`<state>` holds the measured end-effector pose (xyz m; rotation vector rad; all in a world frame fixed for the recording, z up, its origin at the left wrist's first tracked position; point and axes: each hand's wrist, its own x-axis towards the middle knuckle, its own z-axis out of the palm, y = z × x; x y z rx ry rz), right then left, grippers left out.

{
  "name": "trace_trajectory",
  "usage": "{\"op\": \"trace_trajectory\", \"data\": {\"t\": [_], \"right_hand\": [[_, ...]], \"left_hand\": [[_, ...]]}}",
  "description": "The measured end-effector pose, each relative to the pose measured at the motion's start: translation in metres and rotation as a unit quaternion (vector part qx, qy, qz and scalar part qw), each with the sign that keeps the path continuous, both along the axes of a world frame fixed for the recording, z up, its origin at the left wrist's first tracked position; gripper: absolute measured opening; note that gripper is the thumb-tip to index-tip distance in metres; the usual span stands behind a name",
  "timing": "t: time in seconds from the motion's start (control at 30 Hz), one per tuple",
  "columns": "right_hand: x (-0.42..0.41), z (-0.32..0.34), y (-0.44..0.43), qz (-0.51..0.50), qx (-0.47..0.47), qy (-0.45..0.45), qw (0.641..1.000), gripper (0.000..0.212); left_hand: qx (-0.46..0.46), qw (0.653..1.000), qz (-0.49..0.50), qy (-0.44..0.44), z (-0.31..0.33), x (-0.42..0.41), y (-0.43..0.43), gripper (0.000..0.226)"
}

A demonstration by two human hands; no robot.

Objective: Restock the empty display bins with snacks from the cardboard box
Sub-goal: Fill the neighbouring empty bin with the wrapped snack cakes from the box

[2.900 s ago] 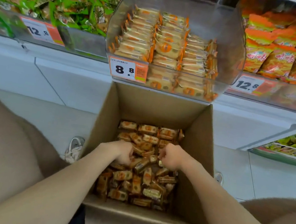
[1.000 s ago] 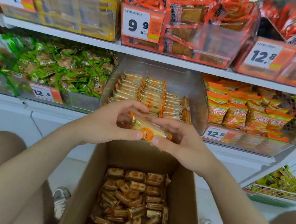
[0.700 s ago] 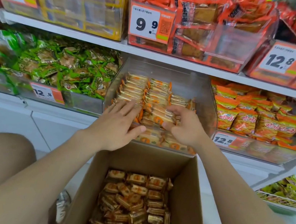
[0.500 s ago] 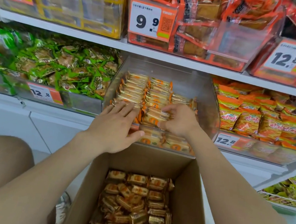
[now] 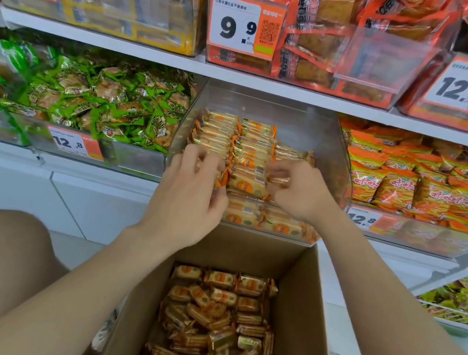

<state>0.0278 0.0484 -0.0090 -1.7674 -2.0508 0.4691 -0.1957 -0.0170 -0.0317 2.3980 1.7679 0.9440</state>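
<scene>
At the lower shelf (image 5: 102, 170), the clear bin (image 5: 334, 149) is partly filled with rows of snack packets (image 5: 248, 146), while the cardboard box (image 5: 306, 321) below holds many more. Both hands reach into the bin: the left hand (image 5: 192, 192) bends its fingers over the left row, grip unclear; the right hand (image 5: 299, 195) pinches a packet (image 5: 278, 180) in the right row.

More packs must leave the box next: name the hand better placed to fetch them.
Left, probably: the left hand only rests on stacked packs; the right hand pinches a pack in the clear bin.
</scene>
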Motion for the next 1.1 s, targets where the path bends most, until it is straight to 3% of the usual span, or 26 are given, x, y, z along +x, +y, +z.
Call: {"op": "trace_trajectory", "data": {"t": [0.07,0.1,0.17,0.27,0.37,0.47,0.53,0.63,0.73,0.83,0.9,0.97,1.1], "right_hand": [[0.000,0.000,-0.019,-0.003,0.148,-0.013,0.989,0.037],[-0.002,0.002,-0.033,0.009,0.211,0.008,0.977,0.031],[-0.004,-0.001,-0.060,0.066,0.239,0.039,0.968,0.021],[-0.008,-0.020,-0.087,0.145,0.088,-0.002,0.985,0.019],[-0.008,-0.078,-0.104,0.194,-0.168,-0.079,0.963,0.025],[-0.001,-0.157,-0.119,0.152,-0.296,-0.139,0.933,0.027],[0.004,-0.199,-0.126,0.123,-0.352,-0.158,0.914,0.022],[0.005,-0.242,-0.133,0.103,-0.402,-0.170,0.894,0.016],[-0.006,-0.276,-0.137,0.149,-0.419,-0.204,0.872,0.030],[-0.026,-0.302,-0.145,0.237,-0.443,-0.286,0.816,0.051],[-0.032,-0.313,-0.148,0.268,-0.463,-0.321,0.782,0.058],[-0.027,-0.322,-0.147,0.260,-0.457,-0.305,0.794,0.056],[-0.004,-0.330,-0.145,0.139,-0.368,-0.166,0.904,0.054]], "left_hand": [[0.073,0.996,-0.004,-0.047,0.002,0.005,-0.014,0.014],[0.071,0.995,-0.009,-0.065,0.000,0.007,-0.020,0.012],[0.000,0.997,-0.023,-0.078,-0.009,0.012,-0.028,0.014],[-0.214,0.975,-0.049,0.019,-0.041,0.018,-0.032,0.007],[-0.413,0.892,-0.089,0.163,-0.094,0.028,-0.035,0.009],[-0.522,0.822,-0.115,0.197,-0.157,0.026,-0.044,0.018],[-0.562,0.800,-0.101,0.184,-0.201,0.019,-0.052,0.019],[-0.581,0.793,-0.055,0.171,-0.252,0.016,-0.065,0.018],[-0.576,0.808,-0.021,0.125,-0.286,0.024,-0.073,0.025],[-0.580,0.808,-0.023,0.102,-0.311,0.031,-0.079,0.060],[-0.581,0.801,-0.028,0.137,-0.320,0.033,-0.080,0.055],[-0.569,0.803,-0.033,0.173,-0.323,0.034,-0.079,0.038],[-0.548,0.811,-0.023,0.207,-0.325,0.032,-0.078,0.034]]}}
